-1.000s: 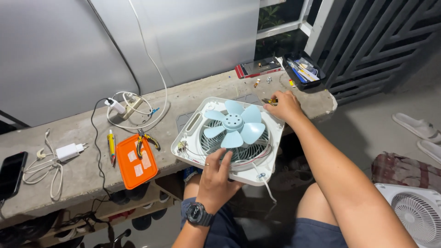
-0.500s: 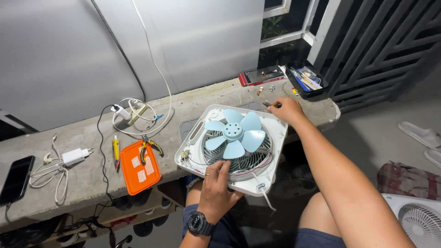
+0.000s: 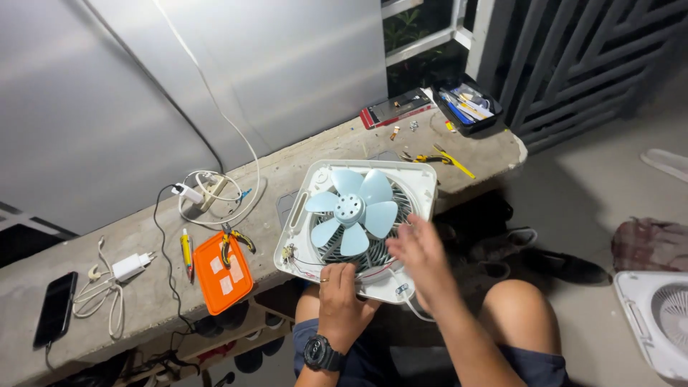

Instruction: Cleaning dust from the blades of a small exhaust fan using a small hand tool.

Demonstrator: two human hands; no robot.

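- We find a white box fan (image 3: 358,222) with pale blue blades (image 3: 354,209) lying flat, partly on the concrete ledge (image 3: 143,236), its near edge overhanging our lap.
- Our left hand (image 3: 342,301) grips the fan's near edge, fingers curled onto the grille.
- Our right hand (image 3: 423,254) hovers just over the fan's right near corner, blurred, fingers spread, holding nothing.
- An orange case (image 3: 223,272) with pliers (image 3: 233,242) lies left of the fan; a phone (image 3: 55,308) sits far left.
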